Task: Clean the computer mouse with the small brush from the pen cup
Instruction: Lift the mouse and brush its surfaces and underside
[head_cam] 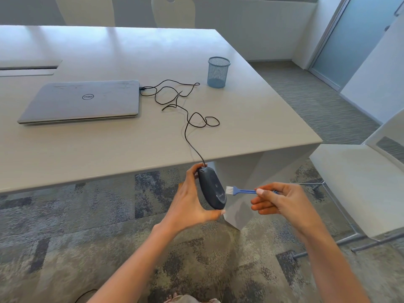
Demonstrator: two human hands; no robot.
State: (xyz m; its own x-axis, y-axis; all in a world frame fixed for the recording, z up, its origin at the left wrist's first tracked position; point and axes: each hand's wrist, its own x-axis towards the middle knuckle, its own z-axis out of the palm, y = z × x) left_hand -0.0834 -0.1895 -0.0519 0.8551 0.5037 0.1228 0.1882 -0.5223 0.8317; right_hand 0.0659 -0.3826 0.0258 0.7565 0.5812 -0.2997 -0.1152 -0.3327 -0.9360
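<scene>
My left hand (192, 202) grips a dark grey wired computer mouse (211, 188), held on its side in the air just in front of the table's near edge. My right hand (277, 200) pinches the handle of a small blue brush (240, 190) with white bristles. The bristles touch the mouse's right side. The mouse's black cable (188, 121) runs up over the table edge in loose loops to a closed grey laptop (83, 101). A blue mesh pen cup (218, 72) stands upright on the table at the far right and looks empty.
The white table (131, 145) fills the upper left, with its corner at the right. A white chair (358, 184) stands to the right of my hands. Two more chairs are behind the table. Patterned grey carpet lies below.
</scene>
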